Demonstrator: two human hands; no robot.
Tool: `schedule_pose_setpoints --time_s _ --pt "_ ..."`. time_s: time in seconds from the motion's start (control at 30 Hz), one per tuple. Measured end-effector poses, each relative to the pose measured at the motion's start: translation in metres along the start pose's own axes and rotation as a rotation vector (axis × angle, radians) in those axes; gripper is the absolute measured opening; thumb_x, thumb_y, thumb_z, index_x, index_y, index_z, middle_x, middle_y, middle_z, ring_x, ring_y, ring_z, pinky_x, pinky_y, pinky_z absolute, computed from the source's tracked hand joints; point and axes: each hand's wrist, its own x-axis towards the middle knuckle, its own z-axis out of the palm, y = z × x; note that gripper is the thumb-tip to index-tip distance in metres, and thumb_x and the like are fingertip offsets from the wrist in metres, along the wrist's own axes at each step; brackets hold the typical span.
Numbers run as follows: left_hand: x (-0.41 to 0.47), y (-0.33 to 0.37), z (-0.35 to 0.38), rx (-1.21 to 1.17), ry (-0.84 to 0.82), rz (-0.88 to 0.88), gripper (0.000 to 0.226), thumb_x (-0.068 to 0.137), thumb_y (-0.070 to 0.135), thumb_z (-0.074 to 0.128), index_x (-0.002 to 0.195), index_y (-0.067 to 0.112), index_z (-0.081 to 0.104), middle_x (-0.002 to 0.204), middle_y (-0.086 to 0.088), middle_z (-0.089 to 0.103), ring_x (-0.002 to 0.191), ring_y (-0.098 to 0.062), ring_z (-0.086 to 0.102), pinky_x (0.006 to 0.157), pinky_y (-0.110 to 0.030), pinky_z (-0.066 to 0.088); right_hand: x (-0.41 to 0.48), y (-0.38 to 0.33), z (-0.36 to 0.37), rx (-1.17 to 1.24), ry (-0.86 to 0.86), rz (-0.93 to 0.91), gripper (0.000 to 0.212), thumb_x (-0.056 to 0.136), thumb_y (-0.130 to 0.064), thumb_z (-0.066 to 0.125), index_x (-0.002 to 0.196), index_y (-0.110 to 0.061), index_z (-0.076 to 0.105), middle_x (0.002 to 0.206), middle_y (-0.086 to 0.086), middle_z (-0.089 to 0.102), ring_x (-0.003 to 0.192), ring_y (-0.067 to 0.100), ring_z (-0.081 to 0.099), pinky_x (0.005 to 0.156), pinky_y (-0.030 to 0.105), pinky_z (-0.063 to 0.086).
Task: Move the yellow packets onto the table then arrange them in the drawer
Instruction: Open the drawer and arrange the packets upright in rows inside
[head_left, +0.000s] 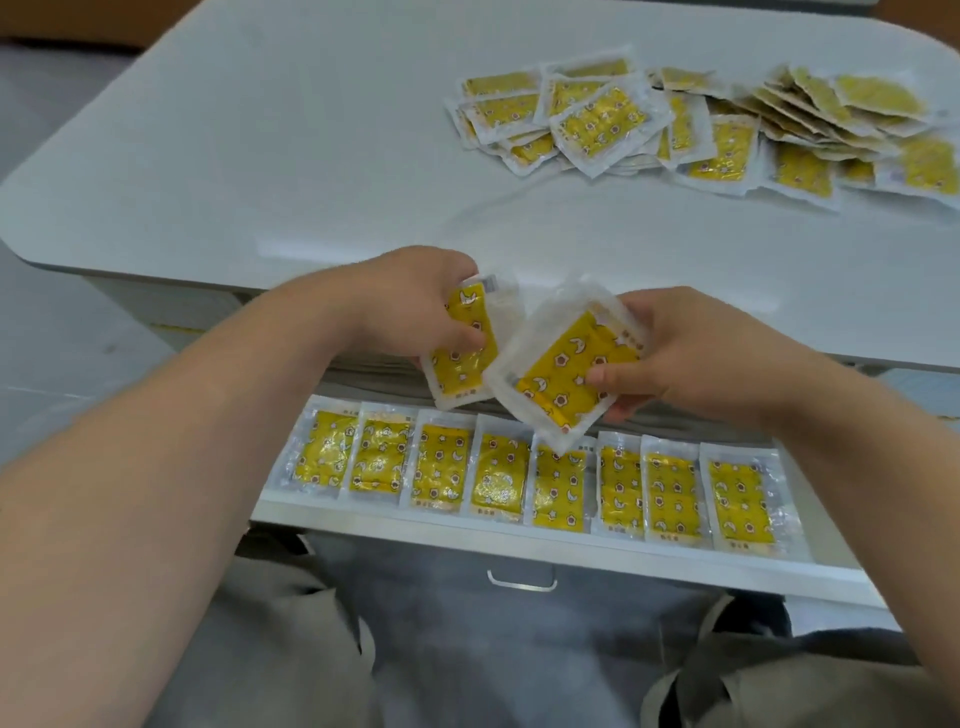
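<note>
Though blurred, grey table (260, 156), perhaps tiles (47, 358).

Above the open white drawer (623, 558), the left hand (415, 306) grips a yellow star-printed clear plastic packet (465, 348). The right hand (691, 358) pinches a small stack of such packets (566, 374). A row of eight packets (441, 467) lines the drawer's front edge. A loose heap of packets (597, 122) covers the pale grey table's (260, 156) far right corner.

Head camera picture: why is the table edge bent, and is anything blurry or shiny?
Head view: the wide-angle lens bows the table edge; the pile of packets is soft; the row of packets in the drawer is sharper, with glints on its wrappers; the held packets in the left hand and right hand look smeared.
</note>
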Motion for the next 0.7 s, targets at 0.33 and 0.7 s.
schedule_pose_setpoints --time_s 0.33,0.7 --pt "0.001 -0.049 0.023 0.355 -0.364 -0.089 0.017 0.092 0.026 0.071 0.080 0.031 0.060 0.083 0.009 0.068 0.081 -0.015 0.067 0.073 -0.032 0.051 0.044 0.020 0.077 -0.262 -0.018 0.018 0.009 0.096 -0.018 0.067 0.094 -0.026 0.066 0.086 -0.005 0.075 0.067 0.011 0.074 0.069 0.036 0.064" --pt "-0.004 -0.128 0.041 0.297 -0.375 -0.250 0.013 0.093 0.013 0.063 0.100 0.023 0.062 0.104 0.002 0.066 0.100 -0.019 0.062 0.090 -0.036 0.051 0.093 0.011 0.143 -0.336 -0.198 -0.033 0.019 0.091 -0.004 0.063 0.103 -0.019 0.067 0.092 0.004 0.074 0.069 0.019 0.074 0.068 0.044 0.064"
